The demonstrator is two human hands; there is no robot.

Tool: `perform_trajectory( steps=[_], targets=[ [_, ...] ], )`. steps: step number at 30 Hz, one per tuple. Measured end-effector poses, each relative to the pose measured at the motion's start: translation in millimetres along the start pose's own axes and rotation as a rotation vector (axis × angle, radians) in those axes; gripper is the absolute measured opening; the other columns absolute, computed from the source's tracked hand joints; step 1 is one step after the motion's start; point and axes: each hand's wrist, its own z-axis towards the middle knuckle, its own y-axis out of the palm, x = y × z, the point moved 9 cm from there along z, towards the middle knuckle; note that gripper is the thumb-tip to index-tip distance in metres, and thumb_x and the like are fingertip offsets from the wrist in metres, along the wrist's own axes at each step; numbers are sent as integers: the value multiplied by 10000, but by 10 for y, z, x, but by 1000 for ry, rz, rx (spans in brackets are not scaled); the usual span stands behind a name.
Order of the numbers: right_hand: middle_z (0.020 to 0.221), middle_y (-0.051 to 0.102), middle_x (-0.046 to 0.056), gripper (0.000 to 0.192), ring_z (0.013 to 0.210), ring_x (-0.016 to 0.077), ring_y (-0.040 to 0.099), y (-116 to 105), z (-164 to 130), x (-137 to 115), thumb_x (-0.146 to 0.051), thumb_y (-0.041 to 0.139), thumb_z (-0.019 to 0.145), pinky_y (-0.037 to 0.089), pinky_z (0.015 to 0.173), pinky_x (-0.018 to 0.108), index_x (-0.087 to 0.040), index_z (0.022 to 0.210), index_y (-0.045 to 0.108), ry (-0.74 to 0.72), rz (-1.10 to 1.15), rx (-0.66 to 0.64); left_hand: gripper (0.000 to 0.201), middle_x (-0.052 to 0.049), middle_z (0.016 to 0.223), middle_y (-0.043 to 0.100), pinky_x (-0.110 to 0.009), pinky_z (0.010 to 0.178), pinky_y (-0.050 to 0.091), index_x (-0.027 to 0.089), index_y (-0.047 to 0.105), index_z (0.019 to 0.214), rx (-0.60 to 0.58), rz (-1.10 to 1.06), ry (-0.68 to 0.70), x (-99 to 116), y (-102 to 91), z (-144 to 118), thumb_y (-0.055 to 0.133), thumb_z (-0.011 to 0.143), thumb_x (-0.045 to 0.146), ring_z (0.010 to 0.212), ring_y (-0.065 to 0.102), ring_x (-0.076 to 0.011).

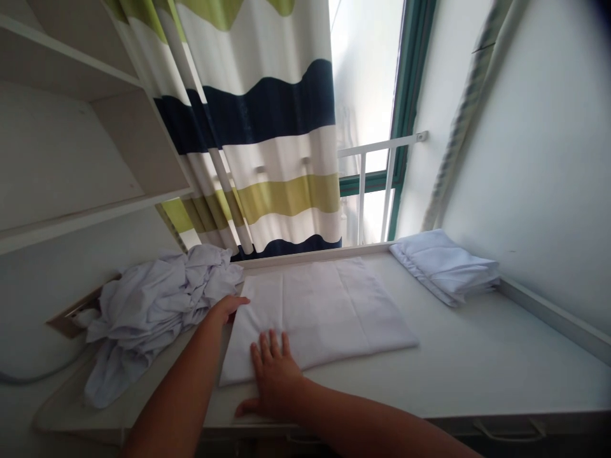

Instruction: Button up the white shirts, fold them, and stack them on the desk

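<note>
A folded white cloth [324, 305] lies flat as a wide rectangle on the white desk, with crease lines running across it. At its left edge, my left hand [230, 308] holds the border, one digit on top and the other fingers partly hidden. My right hand [277, 376] rests palm down on the near left part of the cloth. Its fingers are spread and its thumb points left over the desk. Neither hand touches the crumpled heap of white cloth [162, 305] on the left.
A stack of folded white cloth [443, 264] sits at the back right of the desk [477, 362] by the wall. Shelves [95, 213] overhang the left side. Behind are a striped curtain [277, 108] and a window rail [377, 145]. A drawer handle [510, 434] shows below the front edge.
</note>
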Motion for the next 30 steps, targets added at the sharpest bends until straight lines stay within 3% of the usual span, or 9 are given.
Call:
perform_trajectory(
  steps=[3,7,11,14,16,20,24,27,30],
  targets=[
    [1614,139,289,1131,1498,478,46,-25,-256,-141,-855,407,802,51,1165,718,-38,1566,237,-59,-14,19,353,-87,734,738,-344,688,598,131,669,801,-123,-114,-61,-173,71,-285,837,626,386,789,728,-281],
    [1602,216,279,1005,1482,495,140,101,-700,-379,-748,498,847,145,1141,749,-96,1568,241,-153,-29,26,484,-116,841,763,-356,751,612,139,691,851,-220,-194,-101,-494,0,-714,896,535,442,852,738,-289],
    [1561,354,242,700,1460,474,255,135,-964,-481,-495,501,951,209,1121,761,-152,1536,327,-105,-31,58,473,-119,850,762,-327,720,606,123,700,849,-276,-209,-191,-837,-133,-1046,918,533,402,781,731,-255],
    [1481,492,189,643,1410,442,369,-17,-1038,-533,-445,555,924,268,1121,719,-180,1490,406,-48,53,77,463,-86,880,756,-300,671,596,142,693,946,-246,-268,-174,-866,-232,-1197,905,578,325,732,711,-213],
    [1439,548,142,627,1357,406,448,-161,-1069,-574,-439,578,909,332,1106,672,-224,1478,426,-41,137,99,504,-65,904,747,-287,627,584,167,673,1030,-162,-329,-127,-776,-311,-1246,894,586,250,692,695,-191],
    [1438,576,45,515,1284,271,553,-499,-1130,-541,-324,535,942,392,1119,498,-333,1453,473,-35,373,227,675,-31,910,711,-275,601,568,212,556,1272,65,-368,-32,-432,-438,-1287,836,659,193,635,668,-149],
    [1424,593,25,437,1292,181,556,-930,-1205,-323,-296,432,1007,395,1118,326,-291,1433,527,-26,718,407,928,10,896,677,-264,574,539,331,357,1477,219,-287,140,292,-384,-1322,818,677,238,580,626,-115],
    [1327,653,45,414,1219,192,589,-1265,-1297,-58,-402,377,1040,417,1068,310,-255,1355,602,13,906,554,737,39,757,616,-228,544,500,260,570,1320,113,-197,276,1025,-5,-1283,821,630,336,535,558,-87],
    [1001,714,45,457,929,189,626,-1481,-1438,331,-491,361,1033,477,839,281,-199,1136,697,157,978,677,531,45,656,555,-220,530,481,161,686,1057,7,-16,367,1695,540,-1157,785,616,439,532,531,-93]
  ],
)
